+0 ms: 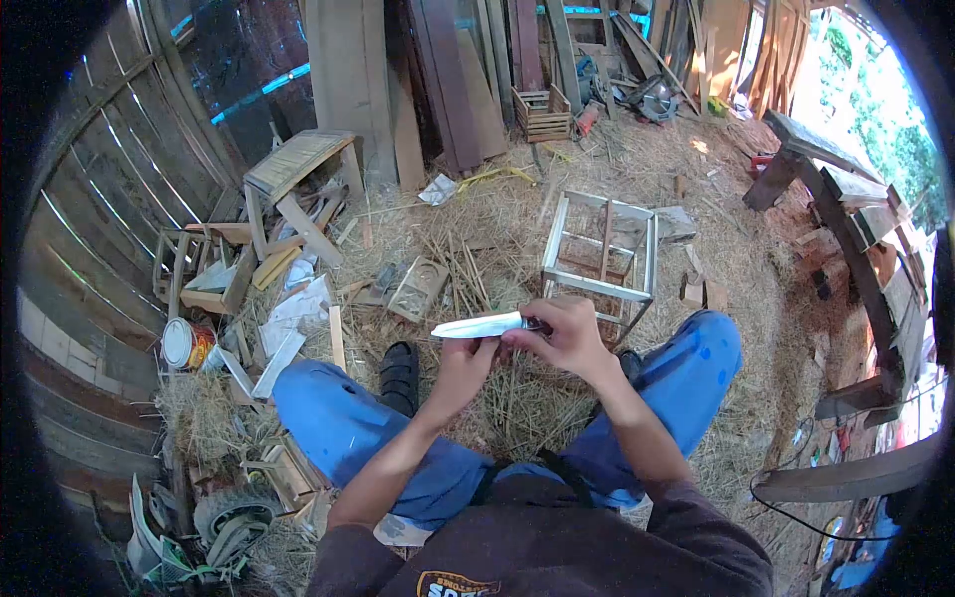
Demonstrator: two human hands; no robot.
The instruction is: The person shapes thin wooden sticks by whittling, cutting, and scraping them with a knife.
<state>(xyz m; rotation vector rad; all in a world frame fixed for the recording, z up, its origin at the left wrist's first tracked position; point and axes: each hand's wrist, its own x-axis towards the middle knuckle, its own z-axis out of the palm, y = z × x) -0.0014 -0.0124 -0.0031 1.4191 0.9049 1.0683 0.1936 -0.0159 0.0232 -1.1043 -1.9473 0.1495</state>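
Hands met over the lap, and between them lay a knife (487,324), its pale blade level and pointing to the person's left. Right hand (569,333) was clenched round the handle end, fingers curled over it, so the handle itself hardly showed. Left hand (468,360) came up from below, fingertips pinching the underside of the blade near its middle (how tightly, I couldn't tell). Both forearms ran up from a dark shirt at the bottom of the view, and blue trousers (343,418) spread to either side, knees apart. One black shoe (399,375) sat just beside the left wrist, on the straw.

Straw (517,199) covered the ground all round. Straight beyond the knife stood a small open frame (601,249) of pale wood, upright, its bars bare. To the left of it a little flat frame (419,288) lay on the straw among thin sticks. Further left, a jumble: planks, white scraps, a tin can (187,343) on its side, and a slatted stool (296,164) tilted against the clutter. At the back a small crate (543,113) rested by leaning boards. Off right, a rough plank bench (846,199) ran along the edge, daylight and green behind it
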